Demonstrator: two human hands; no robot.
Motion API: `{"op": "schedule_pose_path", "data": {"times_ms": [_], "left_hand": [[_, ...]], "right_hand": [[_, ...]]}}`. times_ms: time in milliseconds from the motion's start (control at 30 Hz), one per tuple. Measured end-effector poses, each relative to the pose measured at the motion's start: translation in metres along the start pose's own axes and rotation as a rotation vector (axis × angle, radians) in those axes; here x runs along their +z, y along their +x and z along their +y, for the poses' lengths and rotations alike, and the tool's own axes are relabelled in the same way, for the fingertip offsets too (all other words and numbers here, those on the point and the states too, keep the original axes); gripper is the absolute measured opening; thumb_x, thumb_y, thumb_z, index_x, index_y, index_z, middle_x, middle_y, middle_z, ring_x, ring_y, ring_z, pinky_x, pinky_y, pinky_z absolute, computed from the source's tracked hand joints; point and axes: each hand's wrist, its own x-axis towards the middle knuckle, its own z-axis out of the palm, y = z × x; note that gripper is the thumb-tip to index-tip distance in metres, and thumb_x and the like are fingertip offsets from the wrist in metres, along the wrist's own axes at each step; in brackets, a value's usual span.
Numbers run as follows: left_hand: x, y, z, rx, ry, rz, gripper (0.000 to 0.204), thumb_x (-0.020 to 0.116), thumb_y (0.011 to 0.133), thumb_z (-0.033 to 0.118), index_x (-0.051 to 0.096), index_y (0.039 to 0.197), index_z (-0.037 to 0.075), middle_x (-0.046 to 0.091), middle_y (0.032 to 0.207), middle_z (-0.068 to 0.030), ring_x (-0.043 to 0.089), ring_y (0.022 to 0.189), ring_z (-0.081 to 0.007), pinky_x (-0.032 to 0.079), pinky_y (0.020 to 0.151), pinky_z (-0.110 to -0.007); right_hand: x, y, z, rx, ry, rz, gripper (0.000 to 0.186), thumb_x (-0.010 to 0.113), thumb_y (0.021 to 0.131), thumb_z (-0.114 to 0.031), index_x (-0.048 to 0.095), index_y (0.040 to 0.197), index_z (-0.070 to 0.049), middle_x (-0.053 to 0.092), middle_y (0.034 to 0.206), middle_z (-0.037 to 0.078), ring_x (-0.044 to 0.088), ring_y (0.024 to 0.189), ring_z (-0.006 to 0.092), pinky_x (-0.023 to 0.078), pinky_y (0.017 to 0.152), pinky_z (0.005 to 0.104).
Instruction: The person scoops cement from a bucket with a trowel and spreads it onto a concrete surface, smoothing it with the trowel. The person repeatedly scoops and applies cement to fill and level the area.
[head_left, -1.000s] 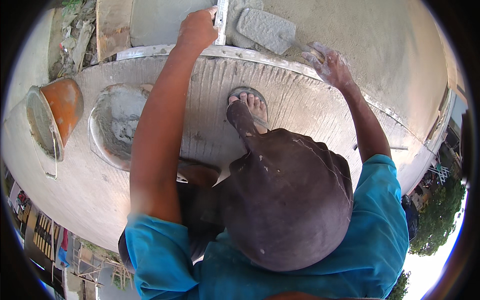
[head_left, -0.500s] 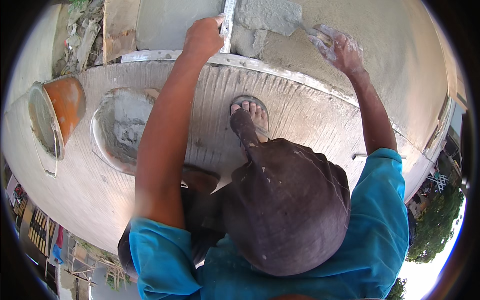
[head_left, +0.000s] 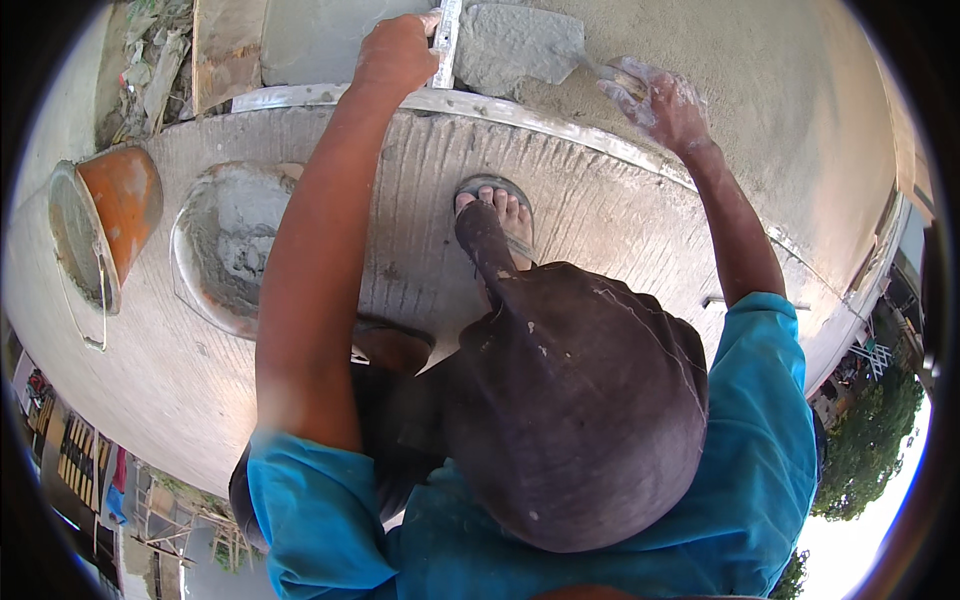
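My left hand (head_left: 398, 52) is closed on a straight metal bar (head_left: 446, 45) that runs away from me across the cement surface. My right hand (head_left: 662, 108), whitened with cement, is wrapped round the handle of a trowel (head_left: 520, 45). The trowel's blade is coated in wet grey mortar and lies flat on the surface, just right of the bar. Left of the bar is a smoother grey cement panel (head_left: 318, 45); to the right spreads rougher, sandy cement (head_left: 740, 60). A long metal strip (head_left: 560, 125) borders the near edge.
On the ribbed concrete floor (head_left: 420, 240) stand a tub of wet mortar (head_left: 190, 275), partly behind my left arm, and a tilted orange bucket (head_left: 128, 205). Rubble (head_left: 155, 75) and a wooden board (head_left: 228, 55) lie at the far left. My sandalled foot (head_left: 505, 210) is near the strip.
My right hand has drawn the trowel blade closer to me along the bar, over a lump of mortar that showed before. My left hand keeps its hold on the bar. The view has shifted slightly.
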Motion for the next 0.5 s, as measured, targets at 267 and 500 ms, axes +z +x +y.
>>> {"op": "schedule_pose_path", "data": {"times_ms": [267, 500], "left_hand": [[0.002, 0.002, -0.001, -0.052, -0.034, -0.042, 0.052, 0.071, 0.076, 0.027, 0.058, 0.126, 0.018, 0.065, 0.109, -0.0159, 0.062, 0.098, -0.0338, 0.048, 0.087, -0.040], [0.002, -0.001, -0.001, 0.043, -0.028, 0.061, 0.043, 0.070, 0.074, 0.017, 0.064, 0.117, 0.016, 0.068, 0.097, -0.0165, 0.064, 0.092, -0.0323, 0.050, 0.084, -0.041]], "right_hand": [[-0.008, -0.002, 0.017, -0.038, 0.023, -0.003, 0.064, 0.042, 0.085, -0.070, 0.042, 0.136, -0.031, 0.048, 0.137, 0.005, 0.046, 0.127, 0.0276, 0.028, 0.110, 0.0535], [0.003, -0.009, 0.019, -0.080, -0.020, -0.001, 0.063, 0.046, 0.083, -0.070, 0.048, 0.132, -0.029, 0.055, 0.130, 0.006, 0.047, 0.125, 0.0279, 0.031, 0.107, 0.0532]]}}
